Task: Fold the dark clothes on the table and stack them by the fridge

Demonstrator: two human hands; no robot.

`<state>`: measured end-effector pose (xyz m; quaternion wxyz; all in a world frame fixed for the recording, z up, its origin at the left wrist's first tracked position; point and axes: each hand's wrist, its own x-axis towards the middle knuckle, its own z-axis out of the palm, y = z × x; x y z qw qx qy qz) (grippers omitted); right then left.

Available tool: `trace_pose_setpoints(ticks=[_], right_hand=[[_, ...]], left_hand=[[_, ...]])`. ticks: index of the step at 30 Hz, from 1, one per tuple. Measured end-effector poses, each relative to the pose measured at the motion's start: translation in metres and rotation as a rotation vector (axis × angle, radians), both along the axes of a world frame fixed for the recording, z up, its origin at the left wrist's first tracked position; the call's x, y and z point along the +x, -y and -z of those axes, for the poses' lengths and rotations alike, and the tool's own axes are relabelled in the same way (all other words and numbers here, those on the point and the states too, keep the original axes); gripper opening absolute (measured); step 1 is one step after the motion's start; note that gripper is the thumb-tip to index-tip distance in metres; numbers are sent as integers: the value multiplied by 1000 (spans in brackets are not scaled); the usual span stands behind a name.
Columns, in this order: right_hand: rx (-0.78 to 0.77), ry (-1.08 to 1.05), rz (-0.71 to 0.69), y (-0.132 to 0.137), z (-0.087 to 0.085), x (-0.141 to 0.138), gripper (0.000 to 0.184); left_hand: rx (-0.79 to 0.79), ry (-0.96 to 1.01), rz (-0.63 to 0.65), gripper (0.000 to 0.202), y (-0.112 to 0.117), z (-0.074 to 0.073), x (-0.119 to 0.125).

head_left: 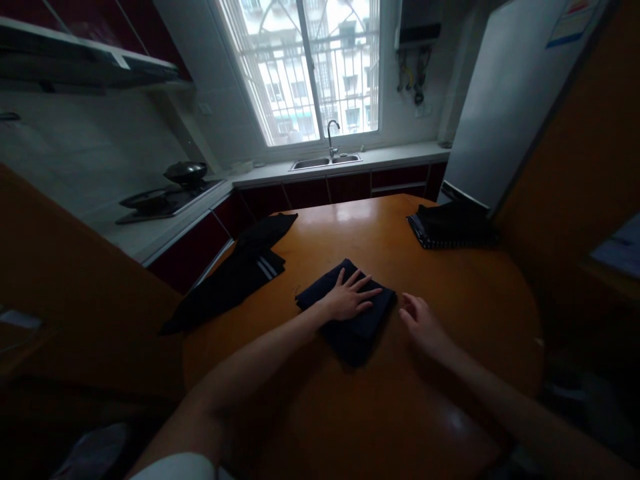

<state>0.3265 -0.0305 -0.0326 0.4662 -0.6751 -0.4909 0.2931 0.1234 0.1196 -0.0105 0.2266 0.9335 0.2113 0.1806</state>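
A folded dark navy cloth lies near the middle of the round wooden table. My left hand rests flat on top of it, fingers stretched out and spread. My right hand hovers just right of the cloth's edge, fingers loosely apart and holding nothing; whether it touches the cloth I cannot tell.
A dark garment with white stripes hangs over the table's left edge. A stack of folded dark clothes sits at the far right. Beyond are a counter with a sink, a stove with a wok, and a fridge.
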Motion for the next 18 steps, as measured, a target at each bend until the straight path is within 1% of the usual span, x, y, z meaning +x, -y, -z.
trace_pose_setpoints(ticks=[1, 3, 5, 7, 9, 11, 13, 16, 18], right_hand=[[-68, -164, -18, 9, -1, -5, 47], [-190, -509, -69, 27, -6, -15, 42], [-263, -791, -116, 37, -15, -22, 33], [-319, -987, -123, 38, -26, -28, 22], [-392, -1125, -87, 30, -36, -31, 11], [-453, -1197, -41, 17, -43, -35, 5], [-484, -1196, -2, 5, -45, -38, 5], [-507, -1113, 9, -5, -44, -43, 1], [-476, -1011, -39, -6, -42, -47, 4]], left_hand=[[25, 6, 21, 39, -2, -3, 0], [57, 28, 72, 38, -9, -13, -4], [54, -22, 150, 40, -11, -24, -10], [49, -156, 236, 44, -6, -29, -18], [71, -281, 283, 49, 7, -28, -28], [100, -324, 263, 51, 25, -22, -37], [110, -318, 217, 53, 44, -16, -47], [109, -275, 155, 57, 68, -9, -61], [118, -240, 129, 58, 80, -5, -68]])
